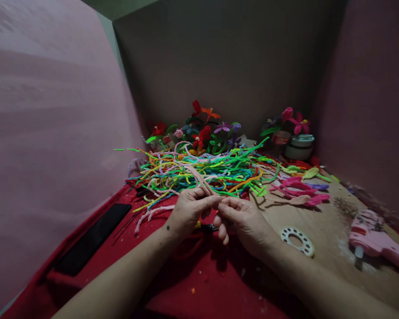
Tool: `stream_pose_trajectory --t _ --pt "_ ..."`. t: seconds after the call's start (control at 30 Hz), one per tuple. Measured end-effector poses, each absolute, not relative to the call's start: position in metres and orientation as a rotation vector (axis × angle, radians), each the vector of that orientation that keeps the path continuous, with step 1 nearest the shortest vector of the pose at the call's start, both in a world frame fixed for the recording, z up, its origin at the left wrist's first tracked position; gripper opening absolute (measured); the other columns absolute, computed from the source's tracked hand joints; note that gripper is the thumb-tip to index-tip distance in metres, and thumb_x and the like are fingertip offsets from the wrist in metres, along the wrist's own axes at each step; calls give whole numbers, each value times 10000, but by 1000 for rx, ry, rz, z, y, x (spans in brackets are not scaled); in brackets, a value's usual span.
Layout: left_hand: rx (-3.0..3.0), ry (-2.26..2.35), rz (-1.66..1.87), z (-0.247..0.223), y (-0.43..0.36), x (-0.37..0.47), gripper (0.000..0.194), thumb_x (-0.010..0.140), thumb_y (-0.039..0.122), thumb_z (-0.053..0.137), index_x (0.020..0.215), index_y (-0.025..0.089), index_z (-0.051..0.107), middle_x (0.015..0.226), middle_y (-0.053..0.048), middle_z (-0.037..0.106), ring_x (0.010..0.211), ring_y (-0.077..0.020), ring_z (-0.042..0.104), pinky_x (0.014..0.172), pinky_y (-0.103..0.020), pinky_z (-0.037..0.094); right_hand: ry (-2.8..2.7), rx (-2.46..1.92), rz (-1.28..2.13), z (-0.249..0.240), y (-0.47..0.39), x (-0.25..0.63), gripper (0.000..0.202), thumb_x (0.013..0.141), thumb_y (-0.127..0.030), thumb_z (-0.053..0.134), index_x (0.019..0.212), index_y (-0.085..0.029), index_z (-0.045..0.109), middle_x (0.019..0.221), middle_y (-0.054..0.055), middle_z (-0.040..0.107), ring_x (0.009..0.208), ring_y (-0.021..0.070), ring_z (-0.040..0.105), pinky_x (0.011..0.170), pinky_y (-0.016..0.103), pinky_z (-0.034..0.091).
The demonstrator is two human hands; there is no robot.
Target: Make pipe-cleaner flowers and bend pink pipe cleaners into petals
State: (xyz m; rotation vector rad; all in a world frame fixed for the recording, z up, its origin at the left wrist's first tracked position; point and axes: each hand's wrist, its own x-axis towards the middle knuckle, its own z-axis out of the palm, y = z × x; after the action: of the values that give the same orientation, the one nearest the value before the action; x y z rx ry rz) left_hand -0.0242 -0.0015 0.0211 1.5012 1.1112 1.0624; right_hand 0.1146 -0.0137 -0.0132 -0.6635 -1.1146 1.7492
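Several pale pink pipe cleaners [199, 178] run from the pile down into my left hand [193, 207], whose fingers are closed around their lower ends. My right hand [241, 217] meets it at the fingertips, thumb and forefinger pinched at the ends of the same pipe cleaners; its other fingers curl below. Just behind both hands lies a large tangled heap of green, yellow, orange, pink and blue pipe cleaners [232, 166]. Dark-handled scissors [209, 227] are partly hidden beneath the hands on the red cloth [186, 283].
A black phone-like slab [95, 239] lies at left. On the right are a white ring with holes [297, 241], a pink glue gun [374, 237] and pink loops [295, 188]. Pipe-cleaner flowers [202, 137] and a lidded jar [299, 146] stand at the back.
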Motion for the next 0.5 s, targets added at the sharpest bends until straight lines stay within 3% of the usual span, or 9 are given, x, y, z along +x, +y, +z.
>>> stream_pose_trajectory --t 0.3,0.5 --pt "1505 1205 1094 30 1 -27 157 704 259 628 697 104 604 489 27 528 404 -51 417 398 -171 295 -1128 -912 1715 -12 -16 114 269 687 -396 617 725 -172 472 499 -24 596 319 100 509 307 192 398" --pt "1457 1110 1037 25 0 -28 179 703 283 632 729 105 628 573 2 588 412 -55 457 379 -166 325 -1132 -843 1740 -10 -17 116 282 663 -410 631 727 -146 555 583 19 638 440 102 572 453 225 465"
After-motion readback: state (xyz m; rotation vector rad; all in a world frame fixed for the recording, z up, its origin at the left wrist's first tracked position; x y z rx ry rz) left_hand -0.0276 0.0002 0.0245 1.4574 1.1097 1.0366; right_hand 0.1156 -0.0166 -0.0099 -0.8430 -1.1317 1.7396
